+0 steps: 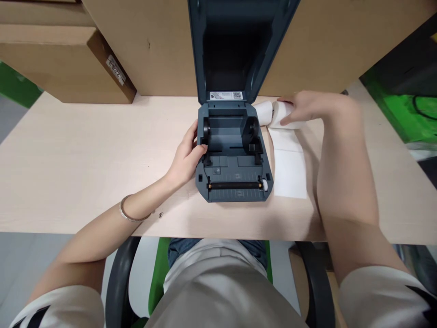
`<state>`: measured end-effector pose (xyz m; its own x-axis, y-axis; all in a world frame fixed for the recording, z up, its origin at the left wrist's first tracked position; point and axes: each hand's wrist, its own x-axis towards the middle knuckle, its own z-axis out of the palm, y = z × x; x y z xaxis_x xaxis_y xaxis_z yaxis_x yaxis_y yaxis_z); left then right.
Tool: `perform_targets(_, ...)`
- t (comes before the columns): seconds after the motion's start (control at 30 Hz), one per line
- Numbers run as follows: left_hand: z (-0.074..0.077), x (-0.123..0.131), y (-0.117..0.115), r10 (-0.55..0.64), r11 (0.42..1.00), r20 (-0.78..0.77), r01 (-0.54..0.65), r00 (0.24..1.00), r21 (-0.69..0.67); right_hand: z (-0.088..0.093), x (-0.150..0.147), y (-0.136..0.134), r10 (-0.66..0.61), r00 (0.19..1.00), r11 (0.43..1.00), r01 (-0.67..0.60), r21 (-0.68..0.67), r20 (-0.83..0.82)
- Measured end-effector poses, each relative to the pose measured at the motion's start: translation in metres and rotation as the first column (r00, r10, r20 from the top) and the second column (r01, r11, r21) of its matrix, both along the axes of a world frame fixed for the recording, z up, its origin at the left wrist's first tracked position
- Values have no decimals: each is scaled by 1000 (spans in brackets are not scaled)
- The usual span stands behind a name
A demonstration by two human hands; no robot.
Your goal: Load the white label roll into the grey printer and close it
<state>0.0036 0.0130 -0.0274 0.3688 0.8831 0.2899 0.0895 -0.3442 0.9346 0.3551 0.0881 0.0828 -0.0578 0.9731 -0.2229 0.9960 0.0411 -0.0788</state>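
Left hand (186, 157) is clasping the left side of an open-lidded dark printer (223, 161) on the counter (85, 159), a white paper roll (280, 110) is lying just right, axis roughly crosswise, strip (290, 168) trailing nearward, and the nearer right hand (302, 107) is gripping the roll.

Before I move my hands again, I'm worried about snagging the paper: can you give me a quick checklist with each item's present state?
1. Lid raised: ok, it stands open with neither hand on it.
2. Printer steadied: ok, your left hand holds its left side.
3. White roll in hand: ok, your right hand has its fingers on it.
4. Roll inside the printer: not ok, it is on the table, to the printer's right.
5. Paper strip wound up: not ok, a length lies loose beside the printer.
6. Strip attached to that roll: cannot tell.
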Motion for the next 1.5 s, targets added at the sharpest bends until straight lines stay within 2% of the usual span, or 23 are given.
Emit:
perform_targets(0.13,0,0,0,-7,1000,-7,7,1000,19,-8,-5,8,63,983,998,-60,24,-170)
perform_targets(0.23,2,1,-1,8,999,-16,-8,1000,31,-15,-7,11,80,967,996,-67,61,-242)
perform_targets(0.33,3,2,-1,9,1000,-9,-8,1000,23,-22,-7,13,150,942,988,-131,83,-301)
perform_targets(0.47,1,2,-1,-2,1000,20,2,1000,0,-37,-9,17,251,942,963,-220,156,-221)
perform_targets(0.6,2,2,-1,-8,1000,15,8,1000,2,-53,-19,23,237,967,951,-210,227,-95)
perform_targets(0.67,3,3,-1,0,1000,16,0,1000,-8,-53,-22,22,244,969,936,-224,270,-44)
perform_targets(0.77,5,4,-3,18,1000,13,-17,1000,-19,-35,-22,16,263,960,920,-219,325,-99)
perform_targets(0.87,4,4,-2,16,1000,9,-16,1000,-17,-2,-14,1,260,938,930,-181,320,-227)
perform_targets(1.0,0,3,0,7,1000,5,-7,1000,20,41,-6,-32,158,932,941,-42,336,-326)
perform_targets(1.07,-1,3,1,9,1000,10,-10,1000,29,52,-6,-47,140,905,934,14,357,-402)
perform_targets(1.13,-2,4,1,10,1000,19,-10,1000,18,55,-13,-55,173,861,925,25,380,-478)
perform_targets(1.2,-2,3,1,8,1000,24,-8,1000,3,49,-28,-56,235,838,923,-33,383,-493)
perform_targets(1.3,-1,3,1,6,1000,17,-6,1000,1,28,-59,-48,356,817,921,-224,319,-454)
perform_targets(1.4,0,2,1,12,1000,7,-12,1000,5,5,-87,-37,506,773,862,-437,256,-383)
perform_targets(1.5,0,3,1,16,1000,20,-16,1000,-1,-6,-97,-34,578,764,815,-530,234,-287)
